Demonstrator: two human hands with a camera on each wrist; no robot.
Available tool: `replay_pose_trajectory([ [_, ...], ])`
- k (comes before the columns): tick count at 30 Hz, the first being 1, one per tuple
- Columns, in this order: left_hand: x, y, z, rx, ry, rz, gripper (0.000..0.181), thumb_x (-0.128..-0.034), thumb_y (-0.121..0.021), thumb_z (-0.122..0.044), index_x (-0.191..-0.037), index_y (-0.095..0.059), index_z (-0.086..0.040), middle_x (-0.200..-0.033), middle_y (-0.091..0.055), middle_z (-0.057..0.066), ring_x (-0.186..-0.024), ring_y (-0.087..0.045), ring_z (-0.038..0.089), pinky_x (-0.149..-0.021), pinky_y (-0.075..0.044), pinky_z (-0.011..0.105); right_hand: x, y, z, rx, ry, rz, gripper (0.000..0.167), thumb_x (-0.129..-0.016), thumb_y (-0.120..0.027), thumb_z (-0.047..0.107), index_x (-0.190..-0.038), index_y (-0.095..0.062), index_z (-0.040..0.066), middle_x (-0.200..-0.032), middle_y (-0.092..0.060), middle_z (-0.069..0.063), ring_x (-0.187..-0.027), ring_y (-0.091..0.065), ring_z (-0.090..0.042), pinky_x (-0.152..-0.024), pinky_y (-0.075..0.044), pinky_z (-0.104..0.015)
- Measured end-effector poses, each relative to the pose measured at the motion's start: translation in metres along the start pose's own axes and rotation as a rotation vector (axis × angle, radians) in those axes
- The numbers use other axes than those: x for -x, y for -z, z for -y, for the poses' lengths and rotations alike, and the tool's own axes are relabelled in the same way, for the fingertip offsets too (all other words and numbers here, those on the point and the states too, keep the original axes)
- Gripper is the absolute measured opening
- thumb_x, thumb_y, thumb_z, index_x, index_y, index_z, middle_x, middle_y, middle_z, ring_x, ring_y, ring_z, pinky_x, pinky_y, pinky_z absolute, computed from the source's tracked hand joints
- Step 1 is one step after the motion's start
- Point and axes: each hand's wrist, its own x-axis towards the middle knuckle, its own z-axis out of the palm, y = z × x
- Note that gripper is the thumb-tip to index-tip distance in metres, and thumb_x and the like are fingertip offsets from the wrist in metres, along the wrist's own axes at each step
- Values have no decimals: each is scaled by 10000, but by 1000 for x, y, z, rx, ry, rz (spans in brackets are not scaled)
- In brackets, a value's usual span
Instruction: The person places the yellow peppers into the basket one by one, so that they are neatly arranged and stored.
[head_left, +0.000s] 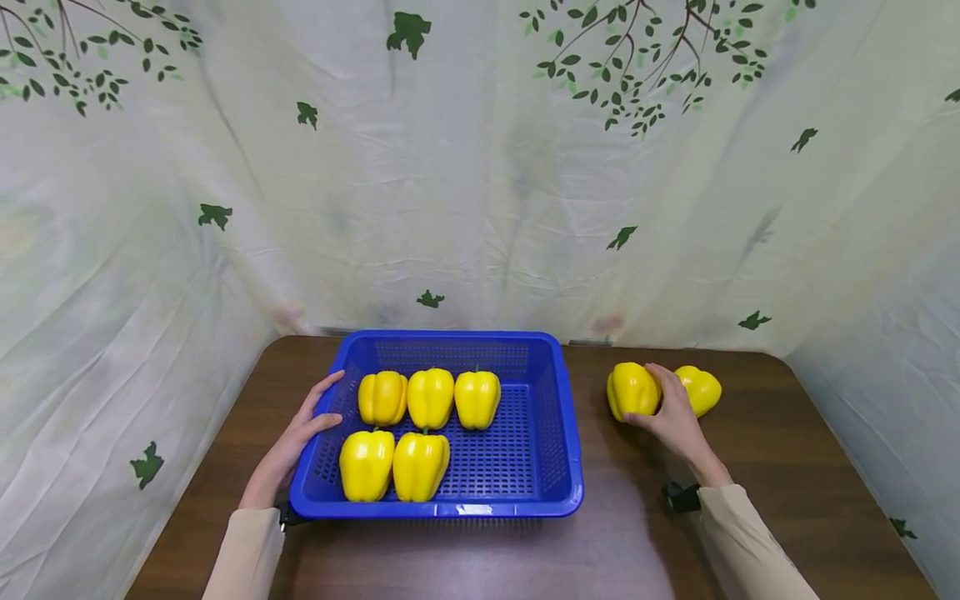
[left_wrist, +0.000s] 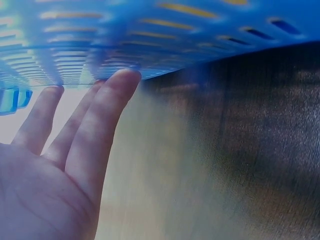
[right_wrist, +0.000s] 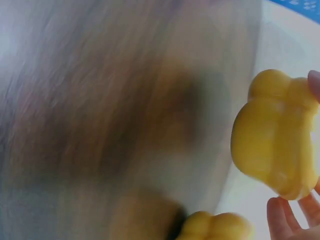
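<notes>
A blue plastic basket [head_left: 517,508] with slotted walls stands on the table. Inside it are yellow bell peppers in two rows: three at the back, including one bell pepper [head_left: 477,400], and two in front, including another bell pepper [head_left: 366,467]. My left hand [head_left: 300,429] touches the basket's left side; in the left wrist view its fingers [left_wrist: 102,120] are mostly straight against the slotted wall. To the right of the basket, my right hand [head_left: 675,417] grips a yellow bell pepper [head_left: 630,390] between thumb and fingers. The right wrist view shows this held pepper [right_wrist: 275,135] off the table.
Another yellow bell pepper [head_left: 701,390] lies on the table just right of and behind my right hand. The brown wooden table [head_left: 615,542] ends at a pale curtain [head_left: 480,208] with leaf patterns, which closes off the back and both sides.
</notes>
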Motion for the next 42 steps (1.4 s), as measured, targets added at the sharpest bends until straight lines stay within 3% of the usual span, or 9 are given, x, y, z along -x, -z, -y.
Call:
replay_pose_trajectory([
  [8, 1, 0, -1, 4, 4, 1, 625, -1007, -420, -203, -1526, -100, -342, -1549, -25, 174, -1280, -276, 474, -937, -420, 555, 8, 7, 25, -53, -33, 0, 866, -762, -809, 195, -1426, -296, -17, -1431, -283, -233, -1225, -327, -409, -990, -301, -605],
  [24, 3, -1, -1, -26, 11, -6, 618, -1014, -418, -222, -1527, -93, -339, -1554, -4, 161, -1296, -251, 457, -976, -370, 577, 20, 11, 74, -121, 25, -31, 843, -776, -803, 184, -1433, -318, -23, -1436, -319, -231, -1190, -389, -384, -985, -341, -568],
  [27, 3, -1, -2, -21, 9, -4, 621, -1011, -420, -222, -1526, -94, -342, -1552, -7, 162, -1291, -258, 463, -963, -386, 575, 23, 11, 83, -125, 25, -30, 836, -778, -803, 188, -1436, -325, -9, -1429, -334, -212, -1188, -408, -357, -996, -358, -504],
  [31, 2, -1, -3, -1, 5, 2, 627, -1005, -424, -212, -1522, -99, -353, -1548, -10, 163, -1278, -270, 478, -923, -427, 565, 26, 9, 93, -131, 51, -41, 827, -772, -810, 175, -1435, -345, 5, -1428, -350, -188, -1188, -428, -323, -980, -367, -223],
  [34, 2, -1, -3, 14, 6, 10, 629, -1003, -426, -207, -1520, -101, -361, -1547, -11, 164, -1272, -274, 484, -907, -441, 561, 29, 7, 100, -153, 85, -45, 812, -768, -811, 156, -1429, -362, 12, -1422, -361, -179, -1180, -438, -311, -911, -321, -83],
  [42, 2, -1, -3, 17, 12, 17, 632, -1005, -428, -205, -1521, -98, -361, -1546, -13, 174, -1271, -274, 490, -909, -441, 559, 32, 1, 121, -197, 129, -30, 815, -749, -822, 124, -1427, -376, 44, -1423, -365, -145, -1205, -436, -281, -940, -308, -97],
])
